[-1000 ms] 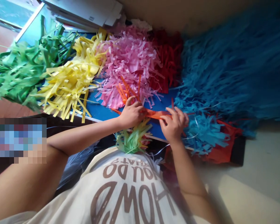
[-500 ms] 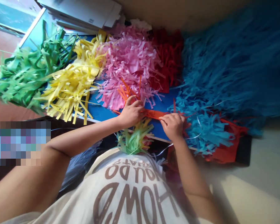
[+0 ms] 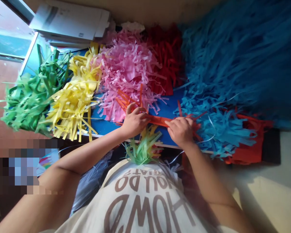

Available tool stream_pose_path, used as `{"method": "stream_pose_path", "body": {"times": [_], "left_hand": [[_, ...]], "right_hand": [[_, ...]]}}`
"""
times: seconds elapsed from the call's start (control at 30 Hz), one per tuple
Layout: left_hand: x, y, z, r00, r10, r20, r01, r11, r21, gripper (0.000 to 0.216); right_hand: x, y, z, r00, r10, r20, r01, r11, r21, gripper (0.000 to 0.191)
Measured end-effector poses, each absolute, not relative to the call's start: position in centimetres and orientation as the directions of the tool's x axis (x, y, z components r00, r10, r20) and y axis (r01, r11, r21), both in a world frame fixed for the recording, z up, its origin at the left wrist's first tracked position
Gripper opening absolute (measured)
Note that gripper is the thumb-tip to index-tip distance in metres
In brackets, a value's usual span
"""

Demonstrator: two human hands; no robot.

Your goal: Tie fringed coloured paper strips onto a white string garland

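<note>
An orange strip of fringed paper (image 3: 158,120) stretches between my two hands above the front edge of the blue table. My left hand (image 3: 135,121) is closed on its left part, where thin cut strands fan out past the fingers. At the other end, my right hand (image 3: 180,129) pinches the strip, with more orange-red fringe beyond it. Just below the strip, a tassel of yellow and green fringe (image 3: 143,149) hangs at the table edge against my shirt. Pink fringed paper (image 3: 131,68) lies right behind my left hand.
Heaps of green fringe (image 3: 26,100), yellow fringe (image 3: 72,100) and red fringe (image 3: 167,58) lie along the blue table (image 3: 166,106). Blue fringe (image 3: 208,81) covers the right side, beside folded red paper (image 3: 249,147). Stacked papers (image 3: 70,19) stand at the back left.
The view has shifted slightly, so the heaps on the left sit lower in the picture. Both hands keep their grip on the orange strip, with little movement.
</note>
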State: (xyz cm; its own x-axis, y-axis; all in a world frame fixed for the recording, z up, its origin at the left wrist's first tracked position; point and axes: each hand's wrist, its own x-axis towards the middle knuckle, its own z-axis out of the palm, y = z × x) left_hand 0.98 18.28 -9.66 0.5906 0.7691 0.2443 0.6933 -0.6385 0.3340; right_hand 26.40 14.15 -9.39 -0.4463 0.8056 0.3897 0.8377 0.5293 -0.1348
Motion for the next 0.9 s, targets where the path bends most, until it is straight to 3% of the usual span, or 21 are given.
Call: {"method": "stream_pose_path", "body": {"times": [0.23,0.37,0.73,0.9], "left_hand": [[1.4,18.6,-9.3,0.591,0.783,0.192,0.706,-0.618,0.347,0.021],[1.9,19.2,-9.2,0.556,0.811,0.182,0.719,-0.579,0.385,0.021],[2.7,19.6,-10.0,0.539,0.821,0.189,0.765,-0.571,0.298,0.025],[2.4,20.0,-9.4,0.604,0.758,0.244,0.721,-0.651,0.237,0.016]], "right_hand": [[26.5,14.0,-9.7,-0.349,0.894,0.281,0.862,0.423,-0.278,0.011],[26.7,14.3,-9.8,-0.254,0.934,0.252,0.879,0.332,-0.342,0.023],[25.9,15.3,-10.4,-0.139,0.976,0.167,0.930,0.187,-0.316,0.031],[26.2,14.9,-9.0,-0.092,0.968,0.234,0.953,0.154,-0.262,0.010]]}}
